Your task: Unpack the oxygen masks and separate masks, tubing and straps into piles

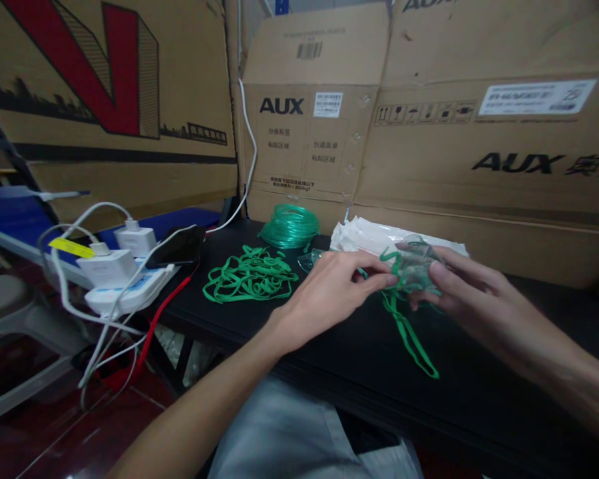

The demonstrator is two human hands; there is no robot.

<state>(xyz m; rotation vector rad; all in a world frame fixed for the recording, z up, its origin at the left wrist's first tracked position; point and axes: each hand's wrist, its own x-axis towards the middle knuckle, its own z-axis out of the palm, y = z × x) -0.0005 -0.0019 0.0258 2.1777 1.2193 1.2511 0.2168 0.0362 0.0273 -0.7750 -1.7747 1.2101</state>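
Forearms [204,402], translucent mask [415,269], green strap [403,326]

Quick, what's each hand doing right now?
Left hand: closed, pinching a green strap.
Right hand: closed, holding a clear plastic piece.

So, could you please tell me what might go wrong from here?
The narrow green strap, seemingly pinched by the left hand, may slip, since its loop hangs loose. The clear plastic piece may flex in the grip of the right hand. The tangled pile of green straps may snag when one is pulled.
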